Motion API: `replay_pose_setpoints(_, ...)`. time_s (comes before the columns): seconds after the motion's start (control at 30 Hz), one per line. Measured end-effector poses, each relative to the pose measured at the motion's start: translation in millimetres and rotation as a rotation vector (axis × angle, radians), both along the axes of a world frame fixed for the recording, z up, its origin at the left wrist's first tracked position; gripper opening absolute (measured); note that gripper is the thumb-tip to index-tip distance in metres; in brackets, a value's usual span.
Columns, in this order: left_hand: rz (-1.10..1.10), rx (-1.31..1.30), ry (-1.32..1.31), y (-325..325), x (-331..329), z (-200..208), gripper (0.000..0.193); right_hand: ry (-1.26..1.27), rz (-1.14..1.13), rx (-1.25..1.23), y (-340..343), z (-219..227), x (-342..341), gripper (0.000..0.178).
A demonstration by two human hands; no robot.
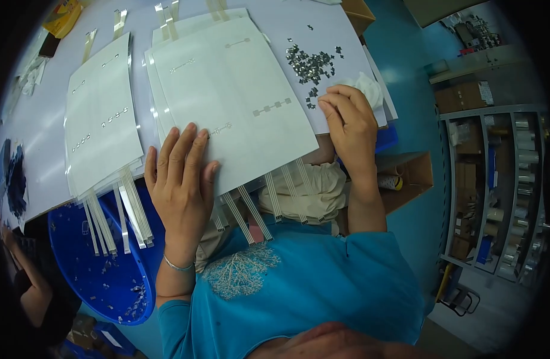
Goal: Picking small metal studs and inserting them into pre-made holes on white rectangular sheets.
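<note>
- Left hand (180,188) rests palm down on the near-left corner of the top white printed sheet (239,78); its fingers are loosely spread, gripping nothing.
- Right hand (354,131) is off the sheet's right side; thumb and forefinger come close together in a pinch; I cannot tell whether they meet on a small piece.
- The heap of small dark, shiny metal pieces (311,64) lies on the counter (38,122), right of the sheet; it sits just beyond the right fingertips, up and slightly left, so the right hand is nearer.
- The sheet's long axis runs away from the person, far end leaning left; flat ribbon tails (273,197) overhang its near edge.
</note>
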State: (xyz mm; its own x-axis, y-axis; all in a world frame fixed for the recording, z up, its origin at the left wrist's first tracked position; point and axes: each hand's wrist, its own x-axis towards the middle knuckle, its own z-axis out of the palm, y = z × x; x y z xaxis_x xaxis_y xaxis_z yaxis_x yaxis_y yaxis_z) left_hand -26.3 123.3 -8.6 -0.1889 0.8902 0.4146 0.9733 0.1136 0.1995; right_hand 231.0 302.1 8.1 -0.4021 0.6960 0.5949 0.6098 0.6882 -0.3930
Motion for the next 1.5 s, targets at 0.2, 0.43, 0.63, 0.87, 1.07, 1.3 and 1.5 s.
replay_pose_setpoints(0.2, -0.017, 0.028, -0.024, -0.3, -2.1, -6.7, 0.046, 0.025, 0.011, -0.207, -8.6, 12.0, 5.0, 0.008)
replay_pose_setpoints(0.43, -0.033, 0.011, 0.003, -1.0, -3.4, 1.1, 0.041, 0.069, 0.002, -0.174, -19.7, 12.1, 11.5, 0.015)
replay_pose_setpoints(0.63, -0.029, 0.014, 0.011, -0.6, -4.5, -1.0, 0.041, -0.092, 0.118, -0.005, -16.6, 9.3, 15.9, 0.017)
replay_pose_setpoints(0.87, -0.021, 0.058, -0.05, 1.4, -2.7, 2.1, 0.048, -0.011, 0.1, 0.03, -23.1, 10.1, 3.5, 0.021)
replay_pose_setpoints(1.07, -0.06, 0.18, -0.193, 4.0, -3.7, -6.2, 0.069, -0.084, 0.343, 0.021, -36.7, 18.9, -56.2, 0.03)
replay_pose_setpoints(1.3, -0.059, 0.172, -0.261, 2.9, -3.8, -2.4, 0.063, -0.17, 0.462, 0.094, -40.2, 14.6, -88.4, 0.029)
replay_pose_setpoints(1.5, -0.067, 0.179, -0.242, 2.9, -5.8, -1.6, 0.062, -0.311, 0.433, 0.145, -57.1, 15.8, -93.4, 0.035)
